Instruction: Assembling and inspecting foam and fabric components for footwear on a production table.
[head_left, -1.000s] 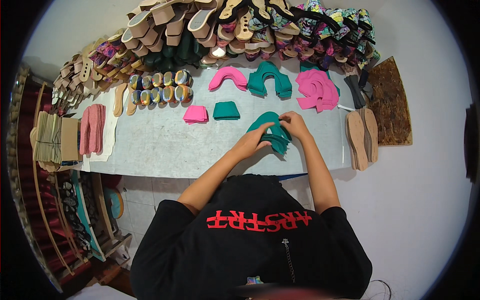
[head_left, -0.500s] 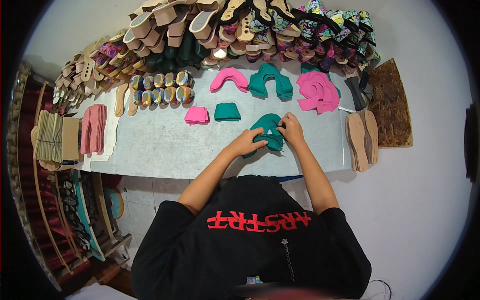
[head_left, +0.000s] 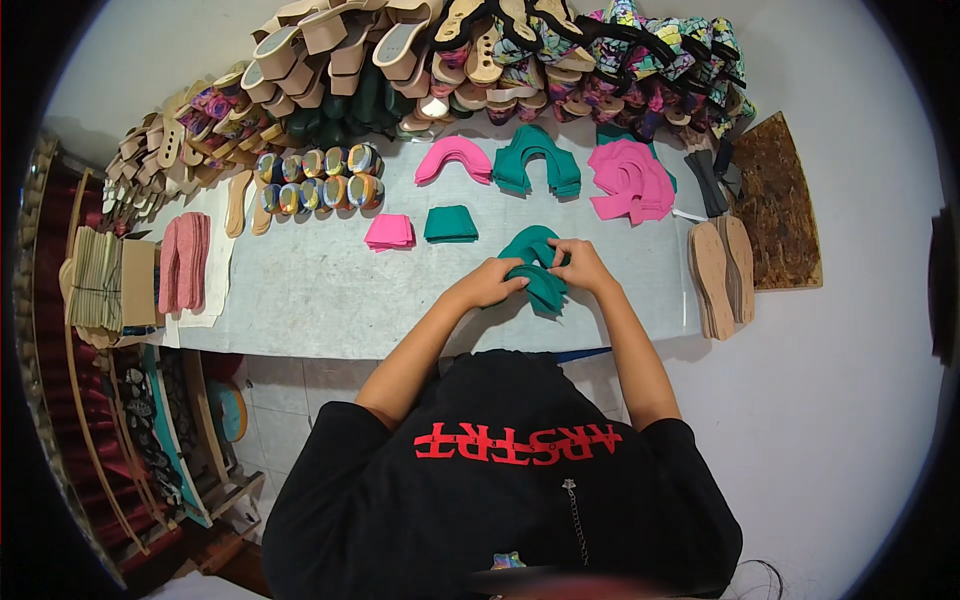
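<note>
A stack of curved green cut pieces (head_left: 543,291) lies at the near middle of the table, its ends fanned toward me. My left hand (head_left: 492,283) grips the left side of this stack, thumb on top and the other fingers partly hidden. My right hand (head_left: 580,266) is closed in a pinch at the stack's right edge; the layers between its fingertips are too small to count. Beyond them lie a green trapezoid stack (head_left: 451,225), a pink trapezoid stack (head_left: 389,232), a pink curved stack (head_left: 455,160) and a green curved stack (head_left: 538,163).
Fanned pink pieces (head_left: 632,180) lie at the far right. Tan soles (head_left: 711,280) and a brown board (head_left: 781,205) are at the right end. Small multicoloured rolled items (head_left: 337,192) stand in two rows. Pink-red soles (head_left: 184,262) lie left; many sandals (head_left: 480,65) are piled at the back.
The near ends of the green pieces have spread and drooped toward me. My right hand has shifted slightly left and down, its fingers still pinched; my left hand keeps its grip.
</note>
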